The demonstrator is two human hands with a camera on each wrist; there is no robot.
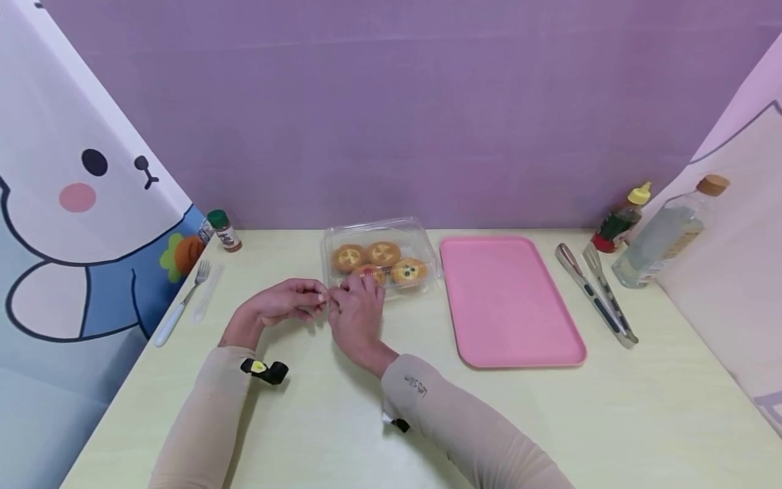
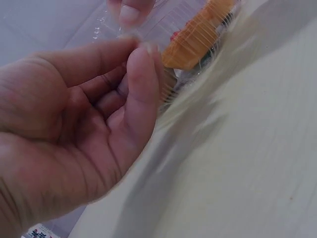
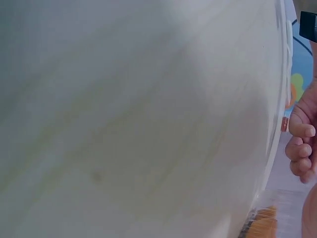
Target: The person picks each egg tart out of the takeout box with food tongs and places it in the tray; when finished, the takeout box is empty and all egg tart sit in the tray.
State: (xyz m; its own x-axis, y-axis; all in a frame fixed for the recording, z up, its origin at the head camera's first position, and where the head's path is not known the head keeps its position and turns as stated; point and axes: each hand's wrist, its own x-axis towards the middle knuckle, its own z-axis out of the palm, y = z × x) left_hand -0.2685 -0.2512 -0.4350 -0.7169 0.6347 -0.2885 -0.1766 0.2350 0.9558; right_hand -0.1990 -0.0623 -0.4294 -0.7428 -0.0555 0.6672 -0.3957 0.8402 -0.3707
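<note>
A clear plastic clamshell box (image 1: 421, 234) stands at the back middle of the table with its lid down. Several round golden pastries (image 1: 383, 253) sit inside it; one has a red topping and another dark bits. At the box's front left corner, my left hand (image 1: 290, 301) pinches the edge between thumb and forefinger; in the left wrist view, the left hand (image 2: 94, 114) has its fingertips together beside the plastic. My right hand (image 1: 357, 312) grips the same corner, other fingers lying over the box's front. Its fingertips are partly hidden.
A pink tray (image 1: 510, 302) lies right of the box, with metal tongs (image 1: 595, 295) beyond it. A yellow-capped sauce bottle (image 1: 620, 217) and a large clear bottle (image 1: 668, 234) stand back right. At left are a green-capped jar (image 1: 224, 231), a fork (image 1: 183, 303) and wrapped plastic cutlery (image 1: 208, 292).
</note>
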